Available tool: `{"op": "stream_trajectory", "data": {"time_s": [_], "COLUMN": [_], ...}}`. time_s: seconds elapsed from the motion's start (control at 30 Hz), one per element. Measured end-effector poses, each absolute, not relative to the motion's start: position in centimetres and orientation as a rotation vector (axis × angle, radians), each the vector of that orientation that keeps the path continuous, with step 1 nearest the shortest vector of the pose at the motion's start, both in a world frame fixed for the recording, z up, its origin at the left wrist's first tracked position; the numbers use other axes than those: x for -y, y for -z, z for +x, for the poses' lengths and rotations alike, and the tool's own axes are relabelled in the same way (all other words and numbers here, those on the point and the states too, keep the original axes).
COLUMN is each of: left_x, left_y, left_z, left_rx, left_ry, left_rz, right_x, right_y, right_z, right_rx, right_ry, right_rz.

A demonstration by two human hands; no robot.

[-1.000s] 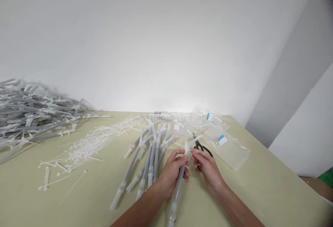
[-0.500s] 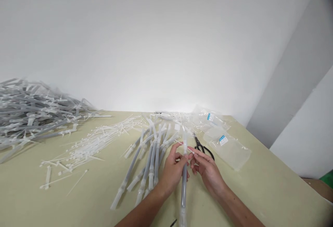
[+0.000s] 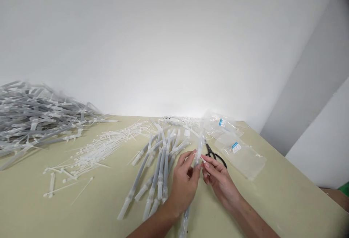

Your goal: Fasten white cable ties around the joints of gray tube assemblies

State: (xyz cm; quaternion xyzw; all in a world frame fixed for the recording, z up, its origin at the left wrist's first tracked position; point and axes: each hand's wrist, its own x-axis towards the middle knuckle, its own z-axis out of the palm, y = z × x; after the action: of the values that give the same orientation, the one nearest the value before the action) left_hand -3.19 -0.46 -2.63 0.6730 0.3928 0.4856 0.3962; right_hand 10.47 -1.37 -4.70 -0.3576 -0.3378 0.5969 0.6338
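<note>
A grey tube with clear sleeved ends (image 3: 200, 144) stands out in front of me, tilted with its top to the right. My left hand (image 3: 187, 174) is closed around it below the upper sleeve. On the tube's right side, my right hand (image 3: 218, 178) pinches a white cable tie (image 3: 203, 160) between thumb and fingers, close against the sleeve. How the tie runs behind the tube is mostly hidden. Several similar tubes (image 3: 152, 180) lie in a loose bunch left of my hands. Black-handled scissors (image 3: 215, 154) rest just beyond my right hand.
Loose white cable ties (image 3: 106, 147) are spread over the pale green table (image 3: 92, 212). A big heap of grey tubes (image 3: 35, 118) fills the far left. Clear plastic bags with blue-and-white labels (image 3: 245, 158) lie at the right, near the white wall (image 3: 174, 49).
The tube has gone from nearly upright to leaning, its top to the right and its lower end to the left. My right fingers have shifted in closer to the sleeve with the tie.
</note>
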Motion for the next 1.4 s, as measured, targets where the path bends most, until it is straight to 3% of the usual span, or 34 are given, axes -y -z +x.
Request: {"op": "stream_trajectory", "data": {"time_s": [0.8, 1.4], "left_x": [0.7, 0.6], "left_y": [3.5, 4.1], "left_z": [-3.2, -3.0], "left_rx": [-0.834, -0.957], "left_ry": [-1.473, -1.567], "left_rz": [2.018, 2.098], "right_x": [2.2, 2.1], "right_y": [3.8, 3.8], "right_z": [10.4, 10.3], "right_rx": [0.5, 0.512], "right_ry": [-1.625, -1.549], "right_rz": [-0.536, -0.648]}}
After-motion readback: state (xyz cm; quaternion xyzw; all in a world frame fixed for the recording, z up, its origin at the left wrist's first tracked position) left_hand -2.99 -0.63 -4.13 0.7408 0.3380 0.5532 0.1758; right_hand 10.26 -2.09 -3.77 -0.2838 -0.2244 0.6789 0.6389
